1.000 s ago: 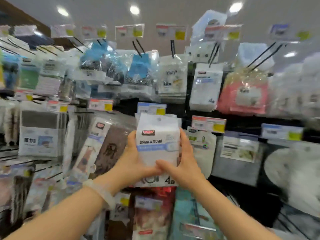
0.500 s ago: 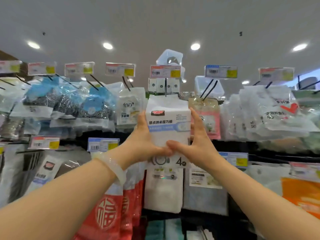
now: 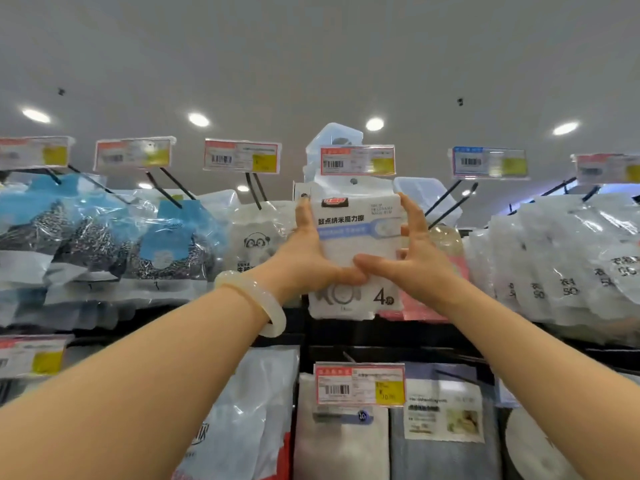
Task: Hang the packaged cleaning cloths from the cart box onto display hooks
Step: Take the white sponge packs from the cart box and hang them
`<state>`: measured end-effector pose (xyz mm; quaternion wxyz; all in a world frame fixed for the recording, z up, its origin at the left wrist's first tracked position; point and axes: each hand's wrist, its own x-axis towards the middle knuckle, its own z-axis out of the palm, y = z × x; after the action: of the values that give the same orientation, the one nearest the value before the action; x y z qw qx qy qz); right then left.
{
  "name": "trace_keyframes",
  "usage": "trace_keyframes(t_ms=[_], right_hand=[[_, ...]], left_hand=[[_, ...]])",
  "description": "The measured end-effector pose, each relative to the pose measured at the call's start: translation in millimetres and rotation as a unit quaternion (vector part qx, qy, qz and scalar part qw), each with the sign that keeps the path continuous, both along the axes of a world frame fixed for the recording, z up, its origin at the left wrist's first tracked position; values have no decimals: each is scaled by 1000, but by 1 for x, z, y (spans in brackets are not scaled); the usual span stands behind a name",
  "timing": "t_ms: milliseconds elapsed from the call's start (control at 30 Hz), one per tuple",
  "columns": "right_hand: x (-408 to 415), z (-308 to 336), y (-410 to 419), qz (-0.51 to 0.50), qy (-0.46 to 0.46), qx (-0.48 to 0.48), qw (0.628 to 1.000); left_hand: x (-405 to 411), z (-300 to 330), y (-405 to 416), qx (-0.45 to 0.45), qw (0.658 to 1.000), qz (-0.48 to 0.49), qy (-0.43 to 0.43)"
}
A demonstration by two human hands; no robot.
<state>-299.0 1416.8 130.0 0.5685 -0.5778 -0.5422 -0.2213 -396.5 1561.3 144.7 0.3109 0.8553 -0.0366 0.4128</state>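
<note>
**Ana:** While both arms reach up through the middle of the frame, what are the hands on?

**Ben:** A white, blocky plastic pack of cleaning cloths [image 3: 356, 251] with a blue band across its front, a red logo and a "4" printed low on its right. It sits at the centre of the frame, upright, its top edge just below a red-bordered price tag [image 3: 357, 160].

**Ana:** How is it gripped?

**Ben:** The left hand [image 3: 313, 261] clasps the pack's left side, fingers stretched up along the edge and thumb curled across the front. The right hand [image 3: 412, 258] clasps the right side the same way. The two thumbs meet on the front, above the "4".

**Ana:** Is the pack on a hook?

**Ben:** I cannot tell. A small round hole shows in the pack's top flap, right under the tag, but the hook itself is hidden behind it.

**Ana:** What surrounds it?

**Ben:** A pale, translucent bangle [image 3: 258, 299] circles the left wrist. Blue-and-grey scrubber packs [image 3: 104, 237] hang at the left of the frame, clear bags of white goods [image 3: 561, 258] at the right, and a pink packet [image 3: 426, 306] peeks out behind the right hand.
</note>
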Motion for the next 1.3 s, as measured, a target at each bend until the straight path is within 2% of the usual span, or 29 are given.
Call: trace_keyframes(t_ms=[267,400,533,633,733,800,867,967,1167,1300], right_hand=[[23,4,10,-23,2,-4,1000],[33,4,17,-37,2,-2,999],[42,-2,25,-53,10,-21,998],[45,-6,31,-96,21,-40,994],[43,-7,38,-219,-64,-40,973],[43,-9,44,-276,-127,-72,950],[46,-11,47,-310,-127,-111,936],[52,-14,48,-330,-111,-131,928],[46,-24,38,-333,-125,-105,929],[30,-29,23,-329,-143,-126,925]], left_hand=[[23,6,10,32,999,32,-9],[27,6,15,-35,999,-32,16],[36,0,23,31,998,48,21],[47,-6,24,29,998,55,27],[56,-13,20,79,992,97,4],[60,-14,20,129,983,127,-26],[63,-13,23,156,978,142,-7],[67,-13,29,171,971,166,35],[56,-20,24,162,971,173,14],[34,-24,10,160,970,184,2]])
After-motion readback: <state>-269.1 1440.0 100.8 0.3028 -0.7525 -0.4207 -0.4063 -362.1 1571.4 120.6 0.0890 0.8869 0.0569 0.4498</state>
